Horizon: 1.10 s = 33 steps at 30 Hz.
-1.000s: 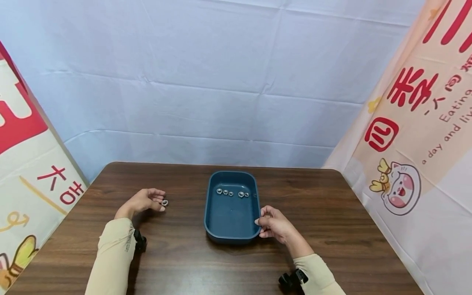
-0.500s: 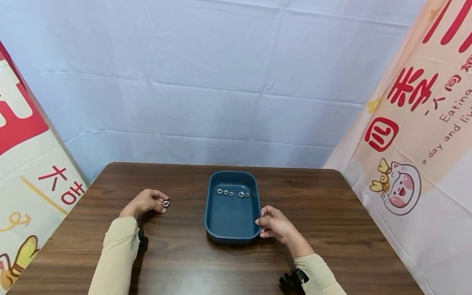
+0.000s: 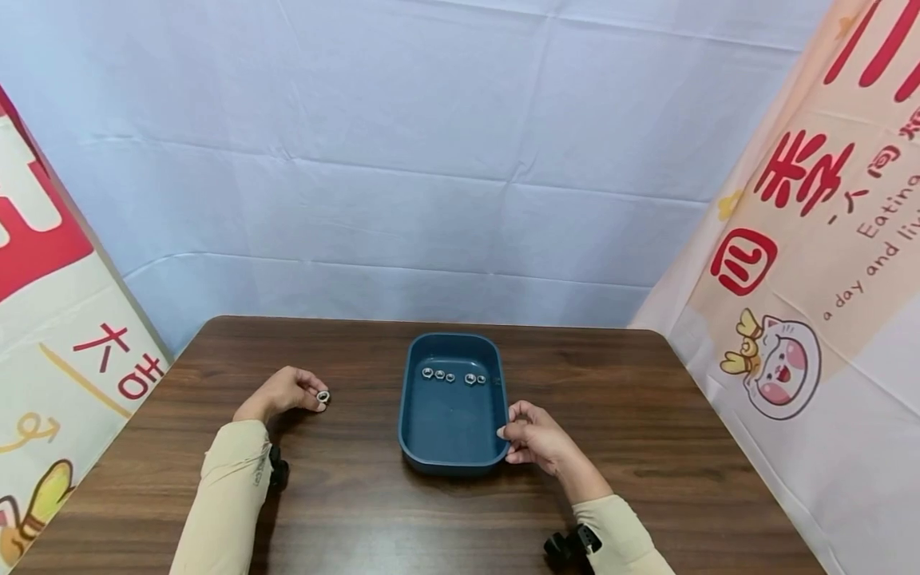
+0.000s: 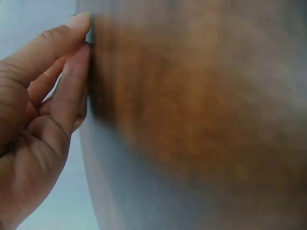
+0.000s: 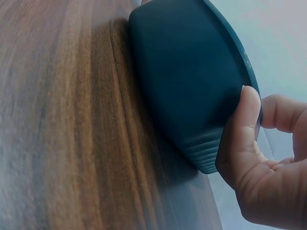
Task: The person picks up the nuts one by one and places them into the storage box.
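Note:
At the table's left, my left hand [image 3: 283, 393] pinches a metal hex nut [image 3: 323, 396] between thumb and fingertips. In the left wrist view the thumb and fingers [image 4: 72, 72] come together at the tips, and the nut is mostly hidden there. A dark blue rectangular tray [image 3: 453, 431] stands mid-table. My right hand [image 3: 537, 438] grips its near right side, the thumb [image 5: 247, 108] against the wall by the rim in the right wrist view. Inside the tray, several nuts lie in a row toward the far end: three at left [image 3: 439, 374], two at right [image 3: 470, 379].
Brown wood-grain table [image 3: 352, 511] under everything, its far edge against a pale hanging cloth [image 3: 395, 200]. Printed banners hang at the left [image 3: 43, 319] and right [image 3: 826, 319]. A black wrist camera [image 3: 568, 547] sits on the right forearm.
My left hand has shifted slightly right and its fingertips have closed on the nut, which has barely moved. My right hand and the tray stay in place.

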### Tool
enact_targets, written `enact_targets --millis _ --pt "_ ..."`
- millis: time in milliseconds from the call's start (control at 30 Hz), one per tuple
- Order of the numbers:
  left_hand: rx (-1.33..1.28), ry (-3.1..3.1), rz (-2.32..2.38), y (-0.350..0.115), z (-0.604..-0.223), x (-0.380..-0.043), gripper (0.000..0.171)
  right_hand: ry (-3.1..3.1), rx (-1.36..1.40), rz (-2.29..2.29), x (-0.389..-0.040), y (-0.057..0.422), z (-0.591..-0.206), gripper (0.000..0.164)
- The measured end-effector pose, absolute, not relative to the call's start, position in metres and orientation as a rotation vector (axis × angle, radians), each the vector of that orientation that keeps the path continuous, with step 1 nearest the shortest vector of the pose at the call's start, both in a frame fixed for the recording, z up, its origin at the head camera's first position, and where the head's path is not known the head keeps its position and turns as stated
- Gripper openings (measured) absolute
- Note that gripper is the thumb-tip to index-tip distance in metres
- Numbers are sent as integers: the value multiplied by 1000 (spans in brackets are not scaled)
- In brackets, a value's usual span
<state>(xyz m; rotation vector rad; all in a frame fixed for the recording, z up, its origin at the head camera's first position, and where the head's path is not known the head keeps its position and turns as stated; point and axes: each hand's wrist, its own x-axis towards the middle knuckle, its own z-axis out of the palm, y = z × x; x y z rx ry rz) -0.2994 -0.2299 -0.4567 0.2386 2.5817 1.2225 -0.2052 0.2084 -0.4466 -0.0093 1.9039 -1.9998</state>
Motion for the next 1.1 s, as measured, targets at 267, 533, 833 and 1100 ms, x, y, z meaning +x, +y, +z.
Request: enact_targets --millis 267,533,833,1100 --pt "366 2514 1254 -234 -450 -300 23 1902 -19 -2006 -206 206 -446 21" --pt "410 2362 1483 -225 -437 -294 28 1901 -22 -2016 -209 207 -448 21" --pt "504 2337 1564 -216 -431 -291 24 1905 -25 -2011 -208 206 -446 21" --pt "494 2321 1662 -195 -431 -287 26 1901 -4 -2021 -203 207 -447 22"
